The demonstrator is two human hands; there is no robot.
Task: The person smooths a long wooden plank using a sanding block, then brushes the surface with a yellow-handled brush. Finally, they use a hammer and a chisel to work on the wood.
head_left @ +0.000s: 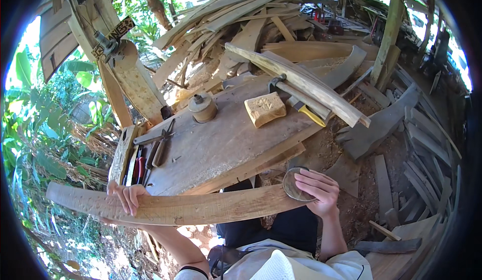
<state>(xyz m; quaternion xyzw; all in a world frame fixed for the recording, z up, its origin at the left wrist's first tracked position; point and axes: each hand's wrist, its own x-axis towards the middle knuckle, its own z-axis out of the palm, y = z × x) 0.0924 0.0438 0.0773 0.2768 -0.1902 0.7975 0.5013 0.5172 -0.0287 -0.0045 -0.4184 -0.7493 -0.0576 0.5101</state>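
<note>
A long, slightly curved wooden plank (211, 205) lies crosswise in front of my body, along the near side of the workbench. My left hand (126, 197) is wrapped round its left part, fingers bent over the top edge. In my right hand (319, 191) is a round, flat disc (290, 184) with a brownish face and a dark rim. The disc sits against the plank's right end, which it partly hides. What the disc is made of, I cannot tell.
The wooden workbench (201, 152) carries a rough wood block (265, 110), a round pot-like piece (203, 109), a yellow-handled tool (311, 116) and a long beam (321, 92). Hand tools (140, 165) stand at its left. Stacked planks (236, 11) rise behind; a post (390, 34) stands right.
</note>
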